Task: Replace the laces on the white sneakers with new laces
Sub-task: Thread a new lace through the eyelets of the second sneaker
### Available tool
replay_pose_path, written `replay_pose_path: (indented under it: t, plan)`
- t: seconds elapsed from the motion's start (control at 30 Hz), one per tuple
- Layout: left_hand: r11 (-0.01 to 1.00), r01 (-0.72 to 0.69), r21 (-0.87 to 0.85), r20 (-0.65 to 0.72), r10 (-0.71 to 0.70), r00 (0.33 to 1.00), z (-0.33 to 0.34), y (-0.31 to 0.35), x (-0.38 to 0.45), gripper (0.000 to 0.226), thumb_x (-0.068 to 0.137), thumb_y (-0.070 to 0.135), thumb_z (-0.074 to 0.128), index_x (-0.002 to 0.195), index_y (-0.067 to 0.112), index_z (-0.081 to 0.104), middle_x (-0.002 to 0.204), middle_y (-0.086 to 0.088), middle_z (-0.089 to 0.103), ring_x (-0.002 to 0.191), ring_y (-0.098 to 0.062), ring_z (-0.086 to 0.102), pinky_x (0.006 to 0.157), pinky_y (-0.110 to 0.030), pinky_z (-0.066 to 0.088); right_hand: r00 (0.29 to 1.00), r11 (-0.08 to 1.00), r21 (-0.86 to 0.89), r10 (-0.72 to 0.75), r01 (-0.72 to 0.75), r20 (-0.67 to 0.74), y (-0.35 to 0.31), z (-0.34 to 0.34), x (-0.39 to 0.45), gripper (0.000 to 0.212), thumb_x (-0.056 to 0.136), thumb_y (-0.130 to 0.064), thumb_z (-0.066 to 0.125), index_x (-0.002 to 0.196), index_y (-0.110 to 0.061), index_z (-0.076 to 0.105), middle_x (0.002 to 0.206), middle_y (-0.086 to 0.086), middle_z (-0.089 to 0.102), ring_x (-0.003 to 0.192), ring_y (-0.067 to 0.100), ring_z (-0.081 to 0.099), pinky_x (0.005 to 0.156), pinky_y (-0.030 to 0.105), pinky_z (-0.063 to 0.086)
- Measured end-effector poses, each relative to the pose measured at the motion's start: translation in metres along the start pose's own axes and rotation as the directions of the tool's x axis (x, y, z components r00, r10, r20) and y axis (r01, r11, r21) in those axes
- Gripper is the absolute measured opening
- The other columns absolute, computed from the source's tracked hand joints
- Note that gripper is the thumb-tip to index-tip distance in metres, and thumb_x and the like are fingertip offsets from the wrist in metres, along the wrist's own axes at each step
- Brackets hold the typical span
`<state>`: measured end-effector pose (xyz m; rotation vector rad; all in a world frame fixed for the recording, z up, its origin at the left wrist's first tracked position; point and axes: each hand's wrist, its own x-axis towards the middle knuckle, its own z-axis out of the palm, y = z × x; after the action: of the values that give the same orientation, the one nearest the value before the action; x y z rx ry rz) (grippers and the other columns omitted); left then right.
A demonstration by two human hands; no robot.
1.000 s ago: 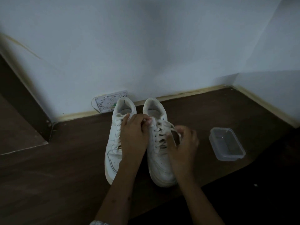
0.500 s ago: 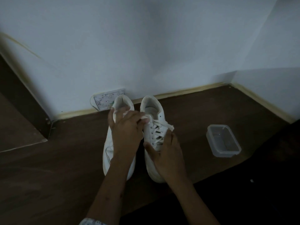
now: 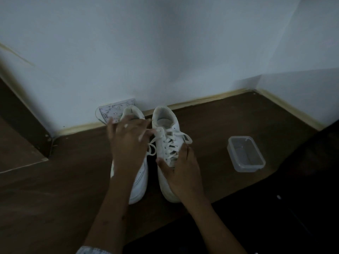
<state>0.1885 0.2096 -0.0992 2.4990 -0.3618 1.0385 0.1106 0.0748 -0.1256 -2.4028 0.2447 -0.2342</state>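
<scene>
Two sneakers (image 3: pixel 168 153): right hand (image 3: pixel 181 171) on right one, left hand (image 3: pixel 128 142) over left.

The scene is dim and bluish — the wall (image 3: pixel 165 52) reads grey-blue, with a soft darker shadow down its middle. The near right corner falls off into near black. The left hand (image 3: pixel 128 142) is smeared by motion blur; the white sneakers (image 3: pixel 168 143) stay the brightest patch. Skirting lines bow at the edges — wide-angle distortion.
</scene>
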Motion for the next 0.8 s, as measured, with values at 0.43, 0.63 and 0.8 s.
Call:
replay_pose_path:
  t: [0.43,0.63,0.8]
  plan:
    - [0.969,0.241,0.061,-0.065,-0.237,0.969,-0.02,-0.04,0.001,0.013,0.088,0.026,0.066,0.097,0.021,0.074,0.104,-0.002,0.072,0.113,-0.027,0.058,0.115,-0.051,0.016,0.999,1.0,0.005,0.025,-0.025,0.02,-0.002,-0.001,-0.001,0.1,0.085,-0.067,0.051,0.153,-0.011,0.003,0.158,0.007,0.015,0.144,0.019,0.019,0.116,0.037,0.025]
    - [0.997,-0.067,-0.048,0.078,0.07,0.994,0.012,0.008,-0.005,0.019,0.088,0.025,0.057,0.089,0.023,0.076,0.085,0.004,0.072,0.105,-0.017,0.055,0.112,-0.053,0.021,0.999,0.999,0.008,0.032,-0.033,0.019,-0.004,-0.001,-0.001,0.098,0.085,-0.065,0.052,0.153,-0.012,0.005,0.157,0.007,0.018,0.142,0.018,0.023,0.115,0.035,0.026]
    - [0.987,0.154,-0.035,-0.065,-0.156,0.986,-0.006,-0.024,0.0,0.011,0.086,0.016,0.065,0.085,0.02,0.075,0.086,-0.001,0.073,0.093,-0.023,0.065,0.114,-0.048,0.02,0.999,0.999,-0.009,0.035,-0.034,0.02,-0.004,-0.001,-0.002,0.1,0.084,-0.067,0.052,0.153,-0.012,0.004,0.157,0.008,0.017,0.143,0.019,0.022,0.115,0.037,0.027]
